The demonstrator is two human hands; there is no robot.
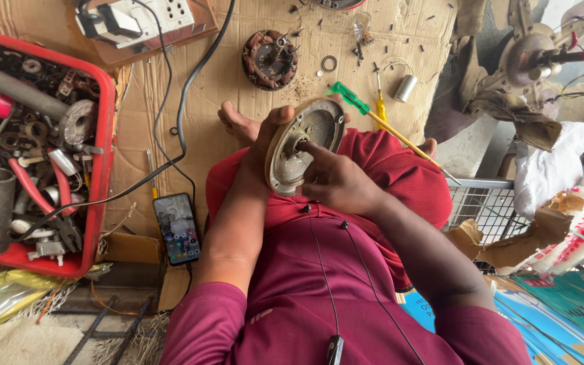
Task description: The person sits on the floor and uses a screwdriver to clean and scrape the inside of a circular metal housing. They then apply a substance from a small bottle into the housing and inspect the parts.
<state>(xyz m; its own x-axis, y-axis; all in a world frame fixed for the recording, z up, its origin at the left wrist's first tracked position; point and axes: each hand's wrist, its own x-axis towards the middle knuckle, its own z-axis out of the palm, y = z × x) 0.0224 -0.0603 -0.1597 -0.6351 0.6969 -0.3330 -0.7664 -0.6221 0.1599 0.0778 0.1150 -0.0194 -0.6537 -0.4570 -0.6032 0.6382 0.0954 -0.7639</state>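
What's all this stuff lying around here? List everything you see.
Round metal cover: one, grey-brown, held over the lap.
Wound motor core: one, copper-brown, on the cardboard.
Screwdriver: one, green handle, beside the knee.
Small cylinder: one, silver, on the cardboard.
Crate: one, red, left, full of metal parts.
Phone: one, black, by the crate.
Socket board: one, white, top.
Left hand: grips the cover's rim.
Right hand: fingers press the cover's centre.
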